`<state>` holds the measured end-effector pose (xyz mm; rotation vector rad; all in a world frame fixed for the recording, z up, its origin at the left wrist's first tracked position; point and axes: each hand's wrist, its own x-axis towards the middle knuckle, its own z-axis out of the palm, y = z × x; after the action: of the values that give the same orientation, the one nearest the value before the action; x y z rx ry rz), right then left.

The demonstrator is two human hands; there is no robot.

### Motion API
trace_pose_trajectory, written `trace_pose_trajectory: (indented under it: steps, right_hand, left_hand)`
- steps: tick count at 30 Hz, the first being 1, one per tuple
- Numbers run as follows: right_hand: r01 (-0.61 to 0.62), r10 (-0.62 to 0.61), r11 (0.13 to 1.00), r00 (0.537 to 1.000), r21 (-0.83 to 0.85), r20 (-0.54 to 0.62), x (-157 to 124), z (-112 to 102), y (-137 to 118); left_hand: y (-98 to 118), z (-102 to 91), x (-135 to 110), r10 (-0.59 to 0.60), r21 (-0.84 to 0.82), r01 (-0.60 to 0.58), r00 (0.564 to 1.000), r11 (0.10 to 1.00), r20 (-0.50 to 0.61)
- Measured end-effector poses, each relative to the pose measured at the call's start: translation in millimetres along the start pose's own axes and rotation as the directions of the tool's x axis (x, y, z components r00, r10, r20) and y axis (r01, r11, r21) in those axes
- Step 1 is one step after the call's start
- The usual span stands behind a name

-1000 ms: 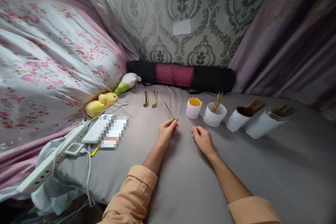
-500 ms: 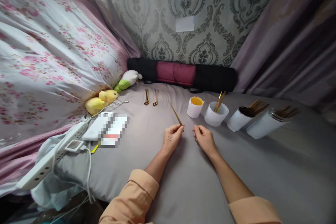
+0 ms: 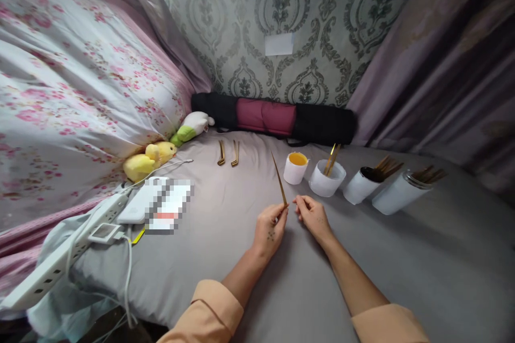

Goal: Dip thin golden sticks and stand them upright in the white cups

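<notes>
My left hand (image 3: 270, 230) pinches the lower end of slim gold tweezers (image 3: 279, 178), whose tapering point slants up and away. Close beside it is my right hand (image 3: 311, 215), fingers curled and pinched together; whether anything tiny is in them is hidden. Just beyond stands a white cup with a yellow inside (image 3: 296, 169). To its right, a wider white cup (image 3: 326, 181) holds a few gold tweezers (image 3: 330, 161). Two bent-tip gold tweezers, the left one (image 3: 221, 153) and the right one (image 3: 235, 154), lie apart on the grey sheet.
Two tilted white containers, one dark-mouthed (image 3: 358, 186) and one with a clear rim (image 3: 396, 194), hold several gold pieces at right. A black and maroon bag (image 3: 265, 117) lies along the wall. Left are plush toys (image 3: 147, 161), a power strip (image 3: 52, 268), cables and a white power bank (image 3: 142, 201).
My left hand has moved slightly right with the tweezers, which now stand more upright and nearer the right hand. My right hand stays pinched. The whole view has shifted a little.
</notes>
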<state>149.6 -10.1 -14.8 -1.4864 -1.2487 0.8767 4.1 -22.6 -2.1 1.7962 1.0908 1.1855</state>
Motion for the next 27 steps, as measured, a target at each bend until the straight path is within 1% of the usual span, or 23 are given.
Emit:
trace_pose_trajectory:
  steps: [7,12,16,21,27]
  right_hand:
    - [-0.046,0.045,0.998,0.998,0.047,0.031,-2,-7,-15]
    - [-0.039,0.034,0.994,0.998,0.098,0.053,-4,-13,-31]
    - [-0.040,0.027,0.990,0.995,0.134,0.094,-6,-17,-42]
    - [-0.061,0.038,0.986,0.988,0.152,0.149,-5,-25,-55]
    - [-0.061,0.040,0.989,0.986,0.131,0.159,-2,-31,-66]
  left_hand:
    - [1,2.6,-8,0.099,0.096,-0.104,0.994,0.990,0.054]
    - [0,2.7,-8,0.137,0.104,-0.145,0.987,0.984,0.081]
    - [-1,2.8,-10,0.173,0.106,-0.184,0.979,0.977,0.108]
    - [-2,3.4,-11,0.187,0.132,-0.206,0.972,0.970,0.141]
    - [-3,4.0,-12,0.211,0.164,-0.242,0.960,0.956,0.186]
